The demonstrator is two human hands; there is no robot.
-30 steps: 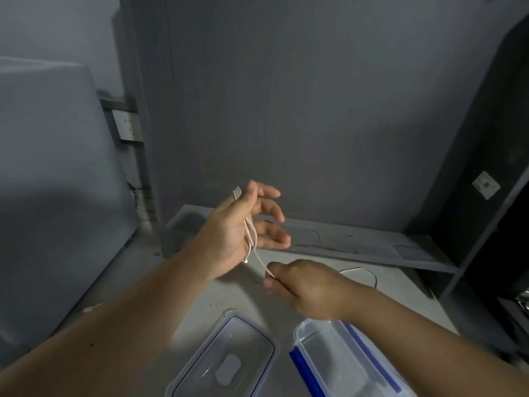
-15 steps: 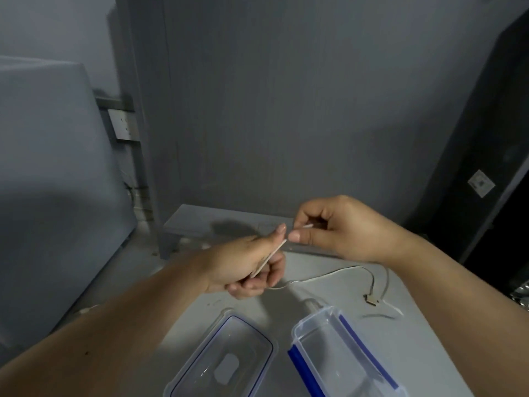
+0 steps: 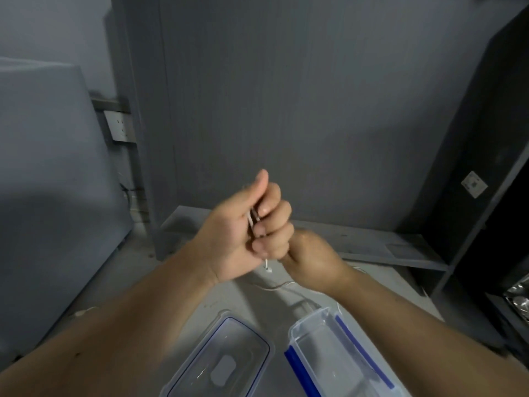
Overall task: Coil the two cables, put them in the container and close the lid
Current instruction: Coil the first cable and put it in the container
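My left hand (image 3: 243, 236) is raised above the table with its fingers curled around loops of a thin white cable (image 3: 253, 222). One plug end (image 3: 268, 267) dangles below the fist. My right hand (image 3: 312, 260), blurred, sits just right of and below the left, pinching the same cable. The rest of the cable (image 3: 280, 286) trails on the table behind the hands. A clear container (image 3: 340, 365) with blue clips stands open at the bottom right. Its clear lid (image 3: 223, 365) lies flat to its left. A second cable is not clearly visible.
The grey table (image 3: 160, 285) ends at a low grey shelf (image 3: 372, 242) against the back wall. A dark cabinet (image 3: 486, 167) stands to the right. A wall socket (image 3: 117, 126) is at the left, beside a large grey panel.
My right hand has dropped from up behind the left hand to below and right of it. The left hand has risen and closed into a fist on the cable loops.
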